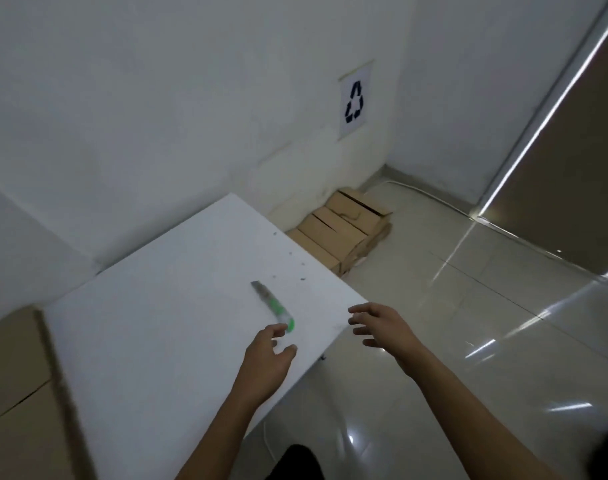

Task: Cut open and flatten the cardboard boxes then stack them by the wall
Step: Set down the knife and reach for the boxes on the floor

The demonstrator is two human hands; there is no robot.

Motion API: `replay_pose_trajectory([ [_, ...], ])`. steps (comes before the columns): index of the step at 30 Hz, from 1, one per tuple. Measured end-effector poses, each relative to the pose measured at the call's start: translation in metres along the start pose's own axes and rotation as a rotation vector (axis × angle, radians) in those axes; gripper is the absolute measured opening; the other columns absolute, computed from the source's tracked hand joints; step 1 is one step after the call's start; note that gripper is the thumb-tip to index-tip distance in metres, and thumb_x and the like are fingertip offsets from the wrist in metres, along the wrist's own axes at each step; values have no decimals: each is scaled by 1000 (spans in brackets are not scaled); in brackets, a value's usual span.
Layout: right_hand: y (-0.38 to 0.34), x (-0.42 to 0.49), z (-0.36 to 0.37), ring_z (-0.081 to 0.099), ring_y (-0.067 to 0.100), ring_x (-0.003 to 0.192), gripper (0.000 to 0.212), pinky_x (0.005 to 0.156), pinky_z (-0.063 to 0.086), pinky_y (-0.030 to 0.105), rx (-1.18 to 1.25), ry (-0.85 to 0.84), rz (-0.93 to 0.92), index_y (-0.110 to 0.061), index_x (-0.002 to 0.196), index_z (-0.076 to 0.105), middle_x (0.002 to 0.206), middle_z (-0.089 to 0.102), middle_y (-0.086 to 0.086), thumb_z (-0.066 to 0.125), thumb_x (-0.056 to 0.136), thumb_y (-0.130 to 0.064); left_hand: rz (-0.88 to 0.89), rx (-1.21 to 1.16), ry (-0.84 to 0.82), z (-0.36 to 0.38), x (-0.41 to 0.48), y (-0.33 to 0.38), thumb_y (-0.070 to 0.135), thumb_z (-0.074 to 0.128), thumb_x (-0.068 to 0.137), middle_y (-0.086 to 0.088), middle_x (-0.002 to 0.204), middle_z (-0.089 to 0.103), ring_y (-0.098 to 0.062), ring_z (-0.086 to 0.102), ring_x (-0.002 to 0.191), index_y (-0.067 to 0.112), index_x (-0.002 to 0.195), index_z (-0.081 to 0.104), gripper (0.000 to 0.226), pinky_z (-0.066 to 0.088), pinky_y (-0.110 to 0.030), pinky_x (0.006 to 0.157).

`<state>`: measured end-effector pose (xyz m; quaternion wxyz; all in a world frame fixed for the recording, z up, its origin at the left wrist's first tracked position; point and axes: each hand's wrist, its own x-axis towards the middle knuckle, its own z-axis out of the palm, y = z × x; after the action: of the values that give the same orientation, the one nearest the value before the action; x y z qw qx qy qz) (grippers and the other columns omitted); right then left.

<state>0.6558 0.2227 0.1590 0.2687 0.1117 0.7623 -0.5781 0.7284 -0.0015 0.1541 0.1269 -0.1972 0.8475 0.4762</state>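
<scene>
Utility knife (273,304) lies on the white surface (157,323), just ahead of our left hand (266,358). Its long axis runs diagonally, green butt end toward us and bare blade pointing away, up and left. The left hand is nearer: fingers loosely spread, holding nothing, tips at the green end; we cannot tell if they touch. Our right hand (382,327) hovers open and empty at the surface's right edge. A blurred cardboard box (15,393) sits far left. The flattened cardboard stack (344,230) lies on the floor against the wall. Above it, a paper sign (355,102) shows a black recycling symbol, no words. We read no brand on the knife.
</scene>
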Motion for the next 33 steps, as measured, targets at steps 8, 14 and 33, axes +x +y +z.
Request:
replay_pose_trajectory([
  [8, -20, 99, -86, 68, 22, 102, 17, 90, 55, 41, -21, 44, 28, -22, 113, 67, 109, 71, 3, 58, 98, -22, -2, -116, -24, 60, 114, 61, 19, 61, 98, 15, 126, 53, -6, 49, 115, 30, 123, 53, 28, 43, -24, 92],
  [14, -60, 191, -127, 69, 24, 101, 16, 88, 56, 39, -111, -13, 111, -22, 111, 67, 110, 70, 6, 60, 96, -23, -114, -170, -11, 69, 200, 99, 20, 62, 97, 8, 127, 58, -11, 54, 117, 26, 126, 57, 30, 45, -29, 95],
  [33, -172, 594, -256, 62, 21, 98, 22, 92, 55, 43, -284, -227, 181, -15, 119, 62, 113, 64, 10, 58, 98, -19, -374, -167, 127, 143, 521, 249, 11, 59, 95, -8, 132, 58, -23, 55, 120, 13, 131, 56, 37, 48, -40, 101],
])
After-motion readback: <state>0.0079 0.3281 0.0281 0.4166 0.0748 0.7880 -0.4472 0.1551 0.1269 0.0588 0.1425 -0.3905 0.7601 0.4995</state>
